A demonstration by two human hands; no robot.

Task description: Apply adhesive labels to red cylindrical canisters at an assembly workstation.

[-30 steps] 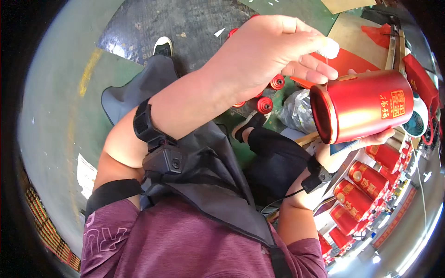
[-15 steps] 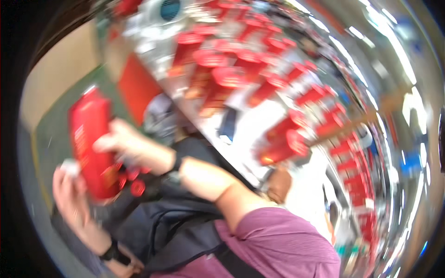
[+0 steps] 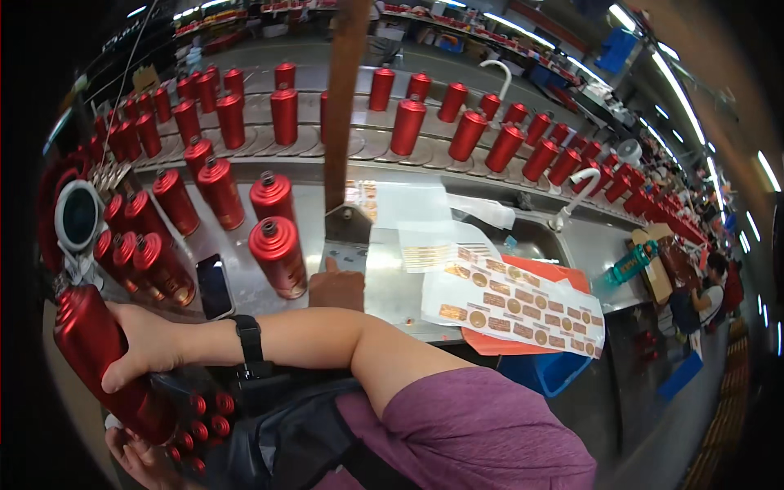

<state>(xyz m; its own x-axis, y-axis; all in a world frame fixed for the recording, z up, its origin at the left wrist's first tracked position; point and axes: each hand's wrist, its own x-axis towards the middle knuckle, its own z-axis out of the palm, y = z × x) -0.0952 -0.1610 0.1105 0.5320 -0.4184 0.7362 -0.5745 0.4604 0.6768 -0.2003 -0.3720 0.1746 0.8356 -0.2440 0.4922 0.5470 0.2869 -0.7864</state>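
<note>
Conveyor [image 3: 359,147], one, runs past the tabletop's far edge, carrying upright red bottles [image 3: 410,126] too many and too overlapped to count. Below it spreads one metal tabletop [image 3: 392,282]. A printed sheet [image 3: 523,306] of gold and copper stickers, one, lies over plainer papers at the near edge, right of the middle. About ten standing bottles [image 3: 279,261] crowd the left end; beneath the near edge show about seven more bottle tops [image 3: 220,425].

One held bottle [image 3: 91,339] is off the tabletop, outside the near edge by the left end, tilted, neck to the upper left. It looks stiff and probably fairly light; the smooth metallic coat may slip or scuff. Best taken round the straight mid-body, not the narrow neck, with the base steadied. The right hand [image 3: 151,343] grasps it there, thumb along its side. The left hand [image 3: 139,461] is beside the base, fingers bent; whether it grips, I cannot tell. One phone [image 3: 215,286] lies near the left end. Smallest: one white scrap [image 3: 110,420] by the left fingertips.
</note>
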